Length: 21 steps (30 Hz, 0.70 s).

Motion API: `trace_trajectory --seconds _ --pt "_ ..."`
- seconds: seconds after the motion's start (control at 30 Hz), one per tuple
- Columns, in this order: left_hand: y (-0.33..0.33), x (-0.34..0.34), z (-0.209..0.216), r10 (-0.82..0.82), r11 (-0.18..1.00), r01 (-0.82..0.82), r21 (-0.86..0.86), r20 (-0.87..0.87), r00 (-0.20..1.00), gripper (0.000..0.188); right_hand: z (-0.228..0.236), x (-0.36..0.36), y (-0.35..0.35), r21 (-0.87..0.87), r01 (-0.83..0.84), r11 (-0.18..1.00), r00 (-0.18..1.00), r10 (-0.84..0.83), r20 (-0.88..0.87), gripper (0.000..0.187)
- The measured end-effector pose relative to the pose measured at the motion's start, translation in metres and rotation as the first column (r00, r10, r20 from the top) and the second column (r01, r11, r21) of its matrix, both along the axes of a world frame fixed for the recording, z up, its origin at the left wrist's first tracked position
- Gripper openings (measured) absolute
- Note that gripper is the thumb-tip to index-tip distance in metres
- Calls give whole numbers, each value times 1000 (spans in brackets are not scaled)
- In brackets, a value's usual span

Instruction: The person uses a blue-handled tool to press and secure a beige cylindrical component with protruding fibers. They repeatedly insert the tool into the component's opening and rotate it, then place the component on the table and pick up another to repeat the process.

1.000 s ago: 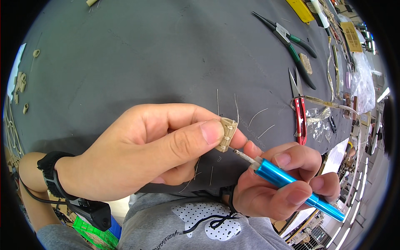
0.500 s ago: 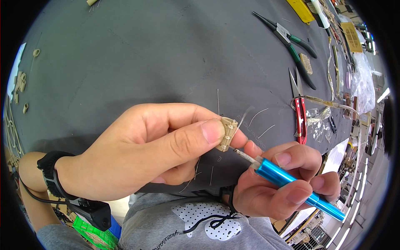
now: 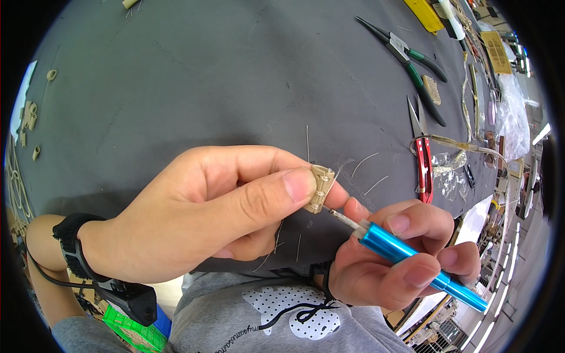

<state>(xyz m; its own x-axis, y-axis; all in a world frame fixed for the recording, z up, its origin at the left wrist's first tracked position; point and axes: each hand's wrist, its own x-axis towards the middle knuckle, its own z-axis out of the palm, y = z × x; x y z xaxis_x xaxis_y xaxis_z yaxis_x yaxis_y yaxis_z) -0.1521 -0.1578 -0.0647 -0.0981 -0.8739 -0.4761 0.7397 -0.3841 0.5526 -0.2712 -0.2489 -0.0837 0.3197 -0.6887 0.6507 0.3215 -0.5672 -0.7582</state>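
My left hand [image 3: 212,212] pinches a small tan wooden piece [image 3: 321,188] between thumb and fingers, low in the middle of the view. My right hand [image 3: 400,259] grips a blue metal craft knife [image 3: 412,262] like a pen. Its thin blade end touches the lower edge of the tan piece. A black band sits on my left wrist [image 3: 73,253]. A few thin slivers [image 3: 365,165] lie on the grey mat just beyond the piece.
A grey mat [image 3: 206,76] covers the table. Red-handled snips [image 3: 422,153] lie right of my hands, green-handled pliers [image 3: 406,56] farther back. Small tan parts [image 3: 28,115] sit at the left edge. Clear plastic bags [image 3: 509,112] and clutter crowd the right side.
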Motion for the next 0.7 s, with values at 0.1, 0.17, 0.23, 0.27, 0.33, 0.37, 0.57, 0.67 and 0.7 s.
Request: trace_trajectory --seconds 0.1,0.17,0.23,0.27,0.33,0.37,0.57,0.67,0.7 --pt "-1 0 1 -4 1000 4 11 9 1000 31 0 0 0 -2 3 1000 1000 -3 3 38" --pt "0 1 0 -2 1000 2 1 5 1000 31 -1 0 0 1 7 1000 1000 -7 9 39" --pt "1 0 -2 4 1000 -4 -19 -2 1000 31 -1 0 0 2 5 1000 1000 -5 8 39" --pt "1 1 -3 3 1000 -3 -23 -3 1000 31 -1 0 0 1 -2 1000 1000 2 4 38" --pt "2 1 -4 3 1000 -3 -28 -7 1000 31 0 0 1 12 -3 1000 1000 3 -15 37" --pt "2 1 -3 6 1000 -6 -13 0 1000 31 1 -1 2 22 2 1000 1000 -2 -29 36" --pt "1 1 -1 -8 1000 8 -13 6 1000 31 10 -8 -5 460 -135 878 991 109 83 34" --pt "1 0 1 7 1000 -7 -10 12 1000 31 12 -14 -12 553 -185 813 963 262 -64 36" --pt "2 1 2 5 1000 -4 -21 7 1000 31 12 -16 -14 542 -196 817 938 317 -140 37"
